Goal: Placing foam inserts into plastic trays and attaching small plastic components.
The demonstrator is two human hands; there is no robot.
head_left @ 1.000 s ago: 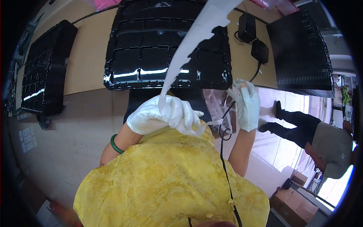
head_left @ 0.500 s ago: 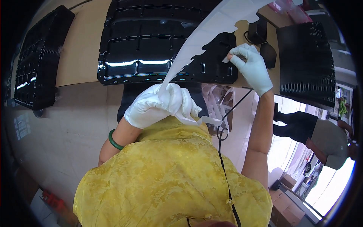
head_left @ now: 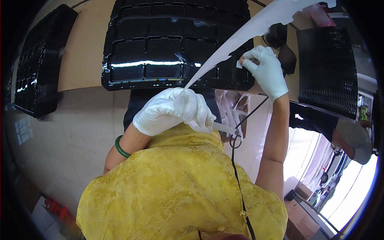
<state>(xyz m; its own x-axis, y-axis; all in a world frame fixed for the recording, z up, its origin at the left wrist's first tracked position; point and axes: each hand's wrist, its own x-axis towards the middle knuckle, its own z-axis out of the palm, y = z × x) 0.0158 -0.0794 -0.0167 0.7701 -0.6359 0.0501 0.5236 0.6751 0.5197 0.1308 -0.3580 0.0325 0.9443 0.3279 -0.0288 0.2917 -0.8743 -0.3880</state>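
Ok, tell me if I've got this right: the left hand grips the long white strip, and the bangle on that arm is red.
Not quite: the bangle is green, as the head view shows. The left hand does grip the long white strip.

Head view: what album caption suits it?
Gloved left hand grips a long white strip; right hand pinches a white piece near a black tray.

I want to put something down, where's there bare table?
Bare tan tabletop shows between the leftmost black stack and the middle black tray. Between that tray and the rightmost black stack, black boxes, the right hand and white strip crowd things.
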